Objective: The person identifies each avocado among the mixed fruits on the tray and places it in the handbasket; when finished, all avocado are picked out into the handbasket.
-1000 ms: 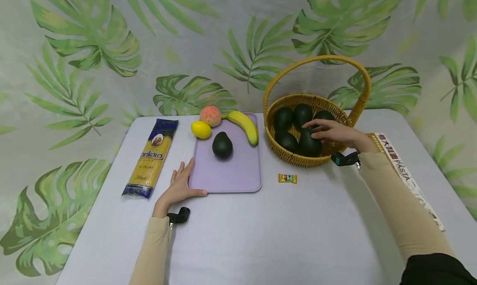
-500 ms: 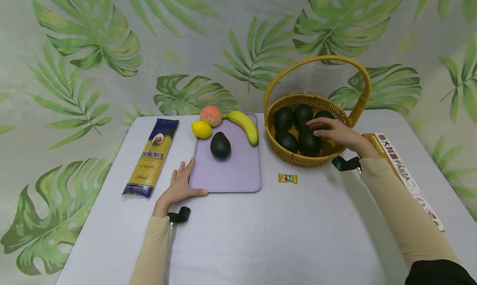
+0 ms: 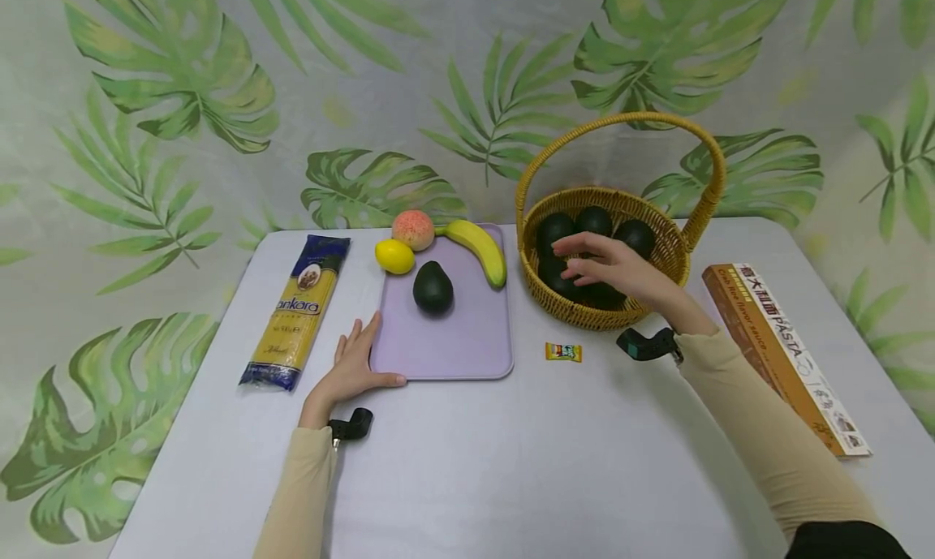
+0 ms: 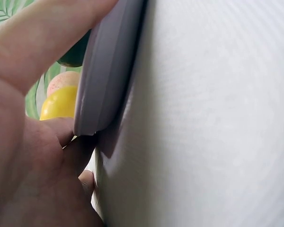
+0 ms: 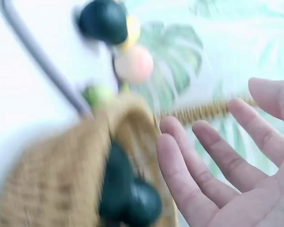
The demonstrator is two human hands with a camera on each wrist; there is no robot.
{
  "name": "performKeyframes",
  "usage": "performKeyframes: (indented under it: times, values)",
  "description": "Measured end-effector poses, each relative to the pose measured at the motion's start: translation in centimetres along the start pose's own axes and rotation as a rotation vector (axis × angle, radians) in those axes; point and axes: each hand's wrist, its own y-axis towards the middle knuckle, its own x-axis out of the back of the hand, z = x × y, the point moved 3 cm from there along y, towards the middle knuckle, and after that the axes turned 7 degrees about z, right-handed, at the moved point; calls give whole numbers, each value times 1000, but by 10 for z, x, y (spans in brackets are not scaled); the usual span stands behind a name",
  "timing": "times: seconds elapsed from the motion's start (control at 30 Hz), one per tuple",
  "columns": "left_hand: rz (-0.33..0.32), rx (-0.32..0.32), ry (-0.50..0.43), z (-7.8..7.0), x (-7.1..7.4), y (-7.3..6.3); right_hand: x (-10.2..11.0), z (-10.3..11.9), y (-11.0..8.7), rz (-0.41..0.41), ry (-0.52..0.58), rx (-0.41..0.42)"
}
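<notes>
My left hand point(image 3: 351, 368) rests at the near left corner of the lilac tray point(image 3: 445, 348), thumb along the front edge and fingers beside the left side. In the left wrist view the thumb and fingers touch the tray's rim point(image 4: 104, 71). On the tray lie a dark green avocado point(image 3: 433, 288) and a banana point(image 3: 478, 251); a peach point(image 3: 413, 230) and a lemon point(image 3: 394, 256) sit at its far left corner. Above the wicker basket point(image 3: 573, 310), my right hand point(image 3: 621, 271) is empty, its fingers spread. Several avocados point(image 3: 635, 237) lie in the basket, some partly hidden by that hand.
A bag of pasta point(image 3: 295, 311) lies left of the tray. A small yellow wrapped candy point(image 3: 563, 352) lies between tray and basket, nearer the front. At the right is a pasta box point(image 3: 789, 360). The basket's tall handle point(image 3: 621, 119) arches over it.
My right hand has lifted off the avocados and moved left over the basket, uncovering more of the pasta box. The tray avocado has shifted very slightly left. My left hand has stayed still.
</notes>
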Motion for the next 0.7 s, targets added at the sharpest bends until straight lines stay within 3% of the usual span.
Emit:
performKeyframes:
  times: [0.17, 0.33, 0.53, 0.7]
  values:
    - [1, 4, 4, 0, 0, 1, -36, 6, 25, 80, 39, 33]
    - [0, -11, 1, -1, 0, 1, -65, -2, 51, 136, 85, 39]
    - [1, -7, 9, -1, 1, 1, -89, -14, 83, 173, 127, 1]
    - [-2, -5, 12, 0, 1, 0, -104, -19, 109, 187, 78, -18]
